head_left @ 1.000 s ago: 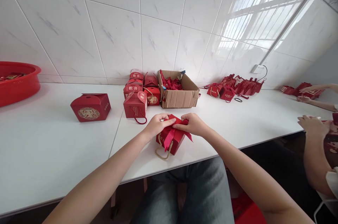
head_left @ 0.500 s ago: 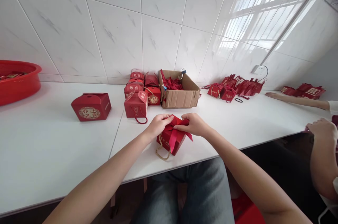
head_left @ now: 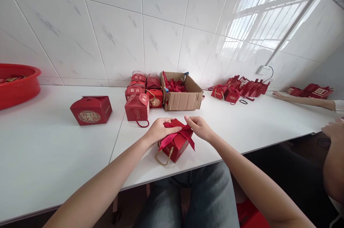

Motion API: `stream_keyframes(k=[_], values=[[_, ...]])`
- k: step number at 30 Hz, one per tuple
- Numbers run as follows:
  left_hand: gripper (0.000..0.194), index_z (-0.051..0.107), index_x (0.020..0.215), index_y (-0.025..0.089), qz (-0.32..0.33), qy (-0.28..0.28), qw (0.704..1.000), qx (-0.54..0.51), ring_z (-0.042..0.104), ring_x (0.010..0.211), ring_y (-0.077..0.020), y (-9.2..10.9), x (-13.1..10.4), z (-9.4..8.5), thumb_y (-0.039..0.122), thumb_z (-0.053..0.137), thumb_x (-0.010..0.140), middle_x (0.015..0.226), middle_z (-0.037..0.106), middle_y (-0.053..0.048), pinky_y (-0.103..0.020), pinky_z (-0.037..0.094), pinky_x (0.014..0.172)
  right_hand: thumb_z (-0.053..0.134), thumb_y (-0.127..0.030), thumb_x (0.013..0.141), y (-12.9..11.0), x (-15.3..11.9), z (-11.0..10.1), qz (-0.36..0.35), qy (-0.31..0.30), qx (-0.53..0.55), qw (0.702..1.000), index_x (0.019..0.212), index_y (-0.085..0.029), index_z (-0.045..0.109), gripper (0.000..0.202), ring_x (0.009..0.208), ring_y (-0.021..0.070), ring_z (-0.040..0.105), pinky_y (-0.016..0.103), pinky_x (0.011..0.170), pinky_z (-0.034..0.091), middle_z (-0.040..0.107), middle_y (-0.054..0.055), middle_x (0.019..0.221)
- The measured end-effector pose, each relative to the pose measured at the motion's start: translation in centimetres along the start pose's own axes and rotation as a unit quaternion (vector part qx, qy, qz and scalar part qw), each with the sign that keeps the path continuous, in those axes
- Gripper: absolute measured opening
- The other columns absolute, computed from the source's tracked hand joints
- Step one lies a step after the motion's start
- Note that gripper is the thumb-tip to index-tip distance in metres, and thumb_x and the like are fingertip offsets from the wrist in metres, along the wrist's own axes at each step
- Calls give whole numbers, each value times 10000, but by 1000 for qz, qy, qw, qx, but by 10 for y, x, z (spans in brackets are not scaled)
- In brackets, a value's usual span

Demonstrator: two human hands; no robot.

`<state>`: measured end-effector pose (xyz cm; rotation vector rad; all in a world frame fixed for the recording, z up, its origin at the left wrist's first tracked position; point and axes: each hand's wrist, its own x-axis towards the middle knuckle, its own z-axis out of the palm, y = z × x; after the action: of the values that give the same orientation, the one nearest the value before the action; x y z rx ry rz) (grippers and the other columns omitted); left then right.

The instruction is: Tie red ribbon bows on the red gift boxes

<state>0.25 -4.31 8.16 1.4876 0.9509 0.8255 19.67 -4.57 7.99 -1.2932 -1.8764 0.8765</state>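
A red gift box [head_left: 176, 149] with a rope handle [head_left: 164, 160] sits near the table's front edge, a red ribbon bow [head_left: 182, 133] across its top. My left hand [head_left: 161, 130] is closed on the left part of the ribbon, its thumb lying over the bow. At the bow's right side, my right hand [head_left: 198, 127] pinches the ribbon between thumb and fingers. Part of the bow and the box's far side are hidden by my hands.
Several red boxes [head_left: 137, 108] stand beside an open cardboard box [head_left: 182, 100] of red ribbons. Another red box [head_left: 91, 110] and a red basin [head_left: 18, 84] are on the left. More boxes [head_left: 232, 93] lie to the right, near a co-worker's arm [head_left: 303, 99].
My left thumb has moved across the bow. My right hand has shifted slightly at the bow's right side. The ribbon tails now lie more spread over the box.
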Motion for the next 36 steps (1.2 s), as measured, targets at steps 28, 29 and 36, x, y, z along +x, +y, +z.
stream_keyframes(k=[28, 29, 36], values=[[540, 318, 493, 185, 6, 24, 998, 52, 587, 706, -177, -2, 2, 1, 450, 783, 560, 715, 581, -10, -272, 422, 584, 359, -505, 883, -2, 0, 5, -31, 75, -98, 992, 546, -198, 183, 488, 520, 89, 190, 264, 487, 164, 194, -33, 536], [541, 311, 500, 188, 4, 22, 998, 53, 588, 704, -178, -3, 2, 1, 444, 784, 558, 703, 571, -7, -271, 421, 578, 358, -490, 885, -1, 0, 5, -35, 80, -111, 990, 538, -197, 181, 488, 514, 90, 186, 267, 487, 161, 192, -32, 526], [595, 230, 537, 196, 5, 20, 998, 61, 572, 708, -162, -1, 2, 3, 437, 774, 566, 713, 543, 1, -254, 400, 576, 342, -450, 894, 2, -1, 2, -52, 98, -180, 977, 506, -195, 189, 489, 475, 92, 189, 270, 485, 177, 215, -33, 465]])
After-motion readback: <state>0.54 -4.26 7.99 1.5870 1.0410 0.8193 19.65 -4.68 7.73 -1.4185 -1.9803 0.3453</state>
